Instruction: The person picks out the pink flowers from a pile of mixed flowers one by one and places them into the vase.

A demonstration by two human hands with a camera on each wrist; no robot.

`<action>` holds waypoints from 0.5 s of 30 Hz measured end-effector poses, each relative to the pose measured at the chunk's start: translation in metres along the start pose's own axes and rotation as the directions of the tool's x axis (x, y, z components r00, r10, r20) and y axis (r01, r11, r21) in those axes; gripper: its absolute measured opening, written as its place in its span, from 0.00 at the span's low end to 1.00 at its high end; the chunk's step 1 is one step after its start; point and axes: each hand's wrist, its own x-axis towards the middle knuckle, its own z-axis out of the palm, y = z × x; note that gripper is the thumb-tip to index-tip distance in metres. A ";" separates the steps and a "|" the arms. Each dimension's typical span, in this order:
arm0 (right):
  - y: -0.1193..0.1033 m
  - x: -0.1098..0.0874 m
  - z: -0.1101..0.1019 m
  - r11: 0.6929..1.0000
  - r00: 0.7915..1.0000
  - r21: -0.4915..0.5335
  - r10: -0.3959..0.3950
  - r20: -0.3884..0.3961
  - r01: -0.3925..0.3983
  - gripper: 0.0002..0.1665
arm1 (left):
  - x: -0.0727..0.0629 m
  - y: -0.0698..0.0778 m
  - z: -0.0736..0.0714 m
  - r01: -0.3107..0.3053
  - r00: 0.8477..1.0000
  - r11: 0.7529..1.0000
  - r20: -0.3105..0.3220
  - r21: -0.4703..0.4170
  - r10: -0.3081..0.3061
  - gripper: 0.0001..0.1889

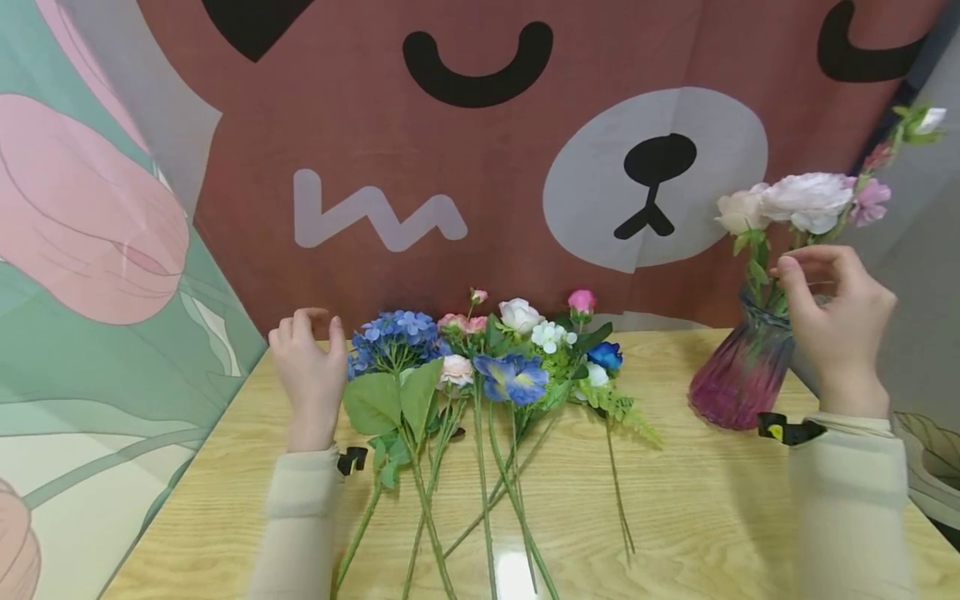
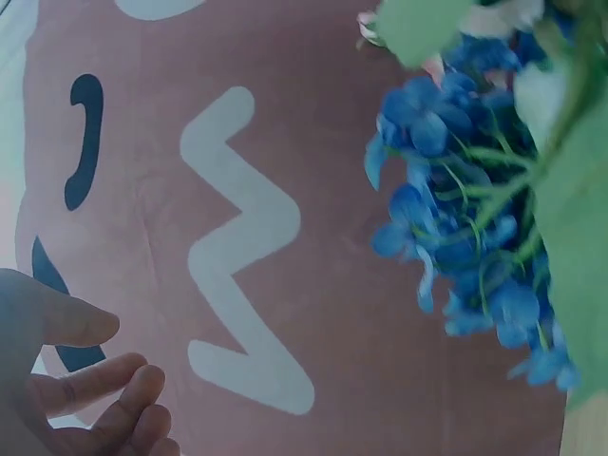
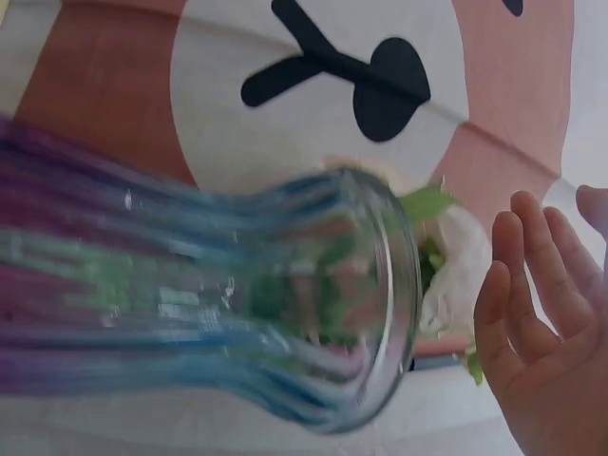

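My right hand (image 1: 843, 321) is raised beside the mouth of a ribbed glass vase (image 1: 738, 375), which fades from bluish to magenta. In the right wrist view, that hand's loosely bent fingers (image 3: 546, 256) have nothing between them. Out of the vase rise a white flower (image 1: 810, 202), a pale pink rose (image 1: 742, 210) and a pink flower (image 1: 870, 200) on a taller stem. My left hand (image 1: 303, 358) hovers at the table's left side with relaxed fingers, holding nothing. Close to its right lies a blue hydrangea (image 1: 397, 337) with broad green leaves.
On the wooden table (image 1: 690, 517) several artificial stems lie side by side, among them a blue iris-like flower (image 1: 513, 379), a white rose (image 1: 520, 316) and a fern sprig (image 1: 618, 406). Behind hangs a brown curtain (image 1: 360, 125) with a cartoon bear face.
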 end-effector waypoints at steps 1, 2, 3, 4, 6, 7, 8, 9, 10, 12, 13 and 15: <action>-0.001 -0.002 0.002 1.000 1.000 -0.001 -0.002 0.006 0.002 0.16 | 0.000 0.003 0.002 0.005 1.000 1.000 -0.001 -0.006 -0.005 0.09; -0.002 -0.003 0.005 1.000 1.000 0.003 -0.005 0.009 0.005 0.17 | 0.000 0.005 0.004 0.010 1.000 1.000 0.001 -0.015 -0.010 0.09; -0.003 -0.005 0.007 1.000 1.000 0.008 -0.011 0.014 0.011 0.17 | 0.000 0.008 0.005 0.015 1.000 1.000 0.001 -0.024 -0.015 0.09; -0.004 -0.007 0.010 1.000 1.000 0.008 -0.010 0.015 0.010 0.17 | -0.001 0.011 0.007 0.019 1.000 0.999 0.001 -0.030 -0.019 0.09; -0.005 -0.010 0.014 1.000 1.000 0.020 -0.020 0.020 0.020 0.16 | -0.001 0.017 0.009 0.029 1.000 0.998 0.000 -0.047 -0.029 0.09; -0.006 -0.012 0.017 1.000 1.000 0.023 -0.020 0.021 0.019 0.16 | -0.001 0.020 0.011 0.031 1.000 0.998 0.000 -0.051 -0.031 0.09; -0.007 -0.013 0.019 0.999 0.999 0.026 -0.022 0.025 0.021 0.15 | -0.001 0.022 0.012 0.032 0.999 0.998 0.000 -0.058 -0.032 0.09; -0.007 -0.015 0.021 0.999 0.999 0.026 -0.022 0.030 0.022 0.15 | -0.001 0.025 0.013 0.033 0.999 0.997 -0.001 -0.066 -0.033 0.09; -0.007 -0.017 0.023 0.999 0.999 0.033 -0.019 0.034 0.018 0.15 | -0.002 0.027 0.015 0.033 0.999 0.997 -0.001 -0.071 -0.033 0.09; -0.007 -0.020 0.028 0.999 0.999 0.041 -0.017 0.041 0.016 0.14 | -0.003 0.031 0.018 0.030 1.000 0.996 -0.002 -0.083 -0.030 0.09; -0.007 -0.022 0.030 0.999 0.999 0.046 -0.014 0.045 0.012 0.13 | -0.003 0.033 0.020 0.028 1.000 0.996 -0.002 -0.090 -0.028 0.09; -0.006 -0.025 0.035 0.999 0.998 0.048 -0.012 0.056 0.009 0.13 | -0.004 0.036 0.023 0.023 1.000 0.994 -0.003 -0.103 -0.024 0.08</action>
